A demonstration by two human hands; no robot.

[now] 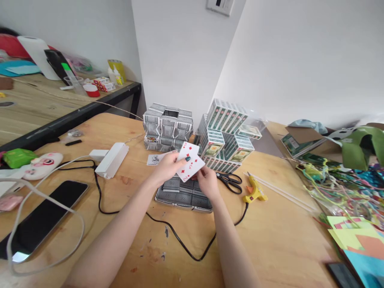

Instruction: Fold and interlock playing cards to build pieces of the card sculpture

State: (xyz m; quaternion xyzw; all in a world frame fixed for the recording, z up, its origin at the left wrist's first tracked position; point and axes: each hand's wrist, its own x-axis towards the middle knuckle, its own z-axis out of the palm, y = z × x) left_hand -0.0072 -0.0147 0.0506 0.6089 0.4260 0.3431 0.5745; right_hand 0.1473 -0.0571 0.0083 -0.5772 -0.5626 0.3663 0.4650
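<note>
Two overlapping playing cards [188, 173] with red diamonds are held up at the middle of the head view. My left hand [168, 166] is closed on them, its thumb with a dark green nail lying on their faces. My right hand [207, 182] pinches the lower right corner of the cards; its fingertips are partly hidden. Below both hands lies a flat block covered with grey-patterned cards [177, 197]. Behind them stands a taller structure of grey-backed cards [168, 128]. A loose joker card [153, 159] lies left of the cards, beside my left hand.
Stacked green-and-white card boxes [229, 148] stand behind my right hand. Black scissors [230, 182], a yellow glue gun [255, 191] and clear glue sticks [282, 192] lie to the right. A black cable [177, 236] loops in front. A phone [48, 214] and white power strip [113, 160] are left.
</note>
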